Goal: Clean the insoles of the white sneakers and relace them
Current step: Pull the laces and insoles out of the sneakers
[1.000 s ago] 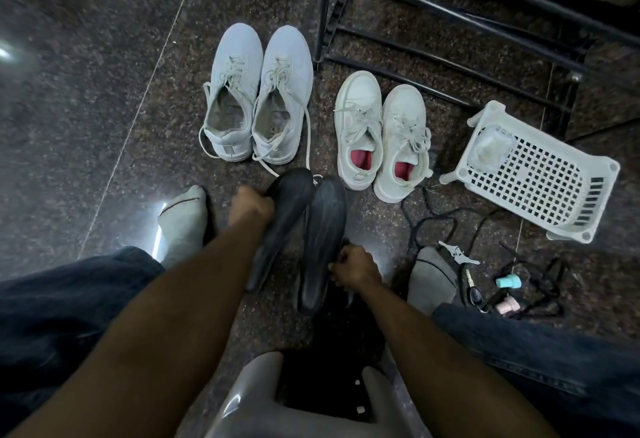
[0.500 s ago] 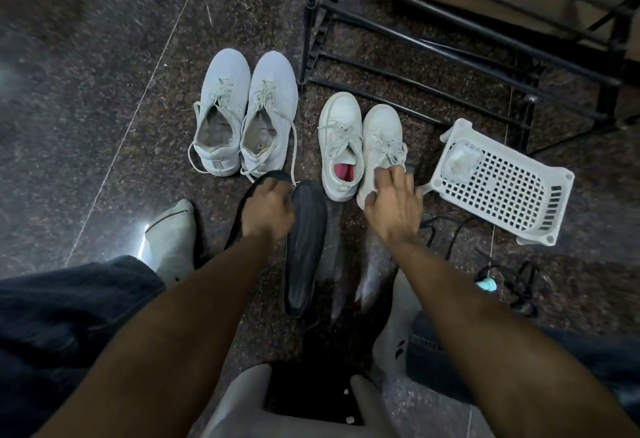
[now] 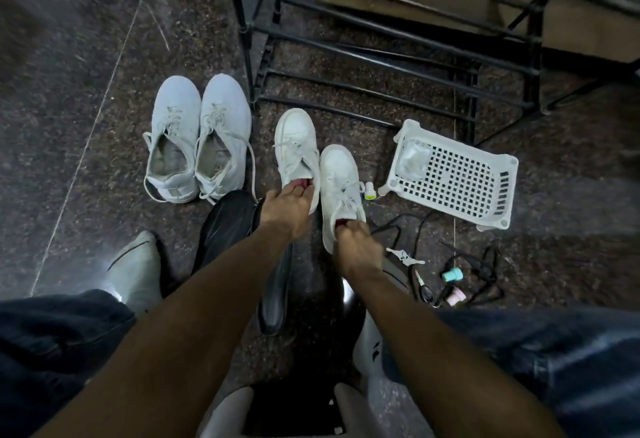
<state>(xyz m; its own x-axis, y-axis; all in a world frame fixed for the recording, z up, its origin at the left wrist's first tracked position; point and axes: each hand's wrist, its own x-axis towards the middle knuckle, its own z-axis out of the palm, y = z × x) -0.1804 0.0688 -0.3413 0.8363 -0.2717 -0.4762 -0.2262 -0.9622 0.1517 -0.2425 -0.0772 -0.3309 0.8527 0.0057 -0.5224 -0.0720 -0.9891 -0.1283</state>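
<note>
Two small white sneakers (image 3: pixel 337 174) side by side on the dark stone floor (image 3: pixel 86 56), red linings showing at the openings. Left hand (image 3: pixel 285 210) reaching into the left sneaker's mouth, fingertips hidden inside; grip impossible to judge. Right hand (image 3: pixel 358 247) curled over the right sneaker's heel collar, pinching it. Black insoles (image 3: pixel 225 226) partly covered by the left forearm. White basket (image 3: pixel 453 174) nearby.

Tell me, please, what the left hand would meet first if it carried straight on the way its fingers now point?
Probably the pink lining inside the small white sneaker. The left hand already has its fingertips at that shoe's opening, pointing forward into it. Beyond the toe stands the black shoe rack, though depth is hard to judge.
</note>
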